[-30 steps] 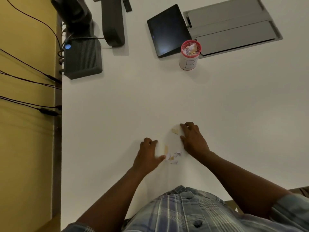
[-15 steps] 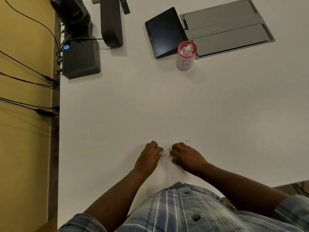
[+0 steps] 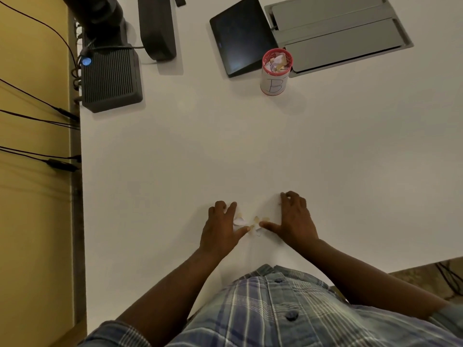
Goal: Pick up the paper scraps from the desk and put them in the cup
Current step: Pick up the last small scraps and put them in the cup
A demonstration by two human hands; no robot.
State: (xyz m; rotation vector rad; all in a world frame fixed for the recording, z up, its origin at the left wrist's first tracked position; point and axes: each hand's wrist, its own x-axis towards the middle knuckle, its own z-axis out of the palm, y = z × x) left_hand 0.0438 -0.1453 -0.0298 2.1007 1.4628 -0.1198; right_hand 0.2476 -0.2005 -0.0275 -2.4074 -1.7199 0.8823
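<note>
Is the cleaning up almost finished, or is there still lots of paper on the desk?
Partly done: the cup marked B already holds crumpled scraps. Right now the left hand and right hand rest on the desk, gathering a small pile of paper scraps between them. Nothing is lifted yet. That pile still has to be carried to the cup, far from the hands. No other scraps are clearly visible.

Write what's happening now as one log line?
left hand: flat beside paper scraps | right hand: flat beside | cup: upright, holding scraps

Matt white desk, thin crumpled paper scraps, glossy dark tablet, woven plaid cloth shirt.
</note>
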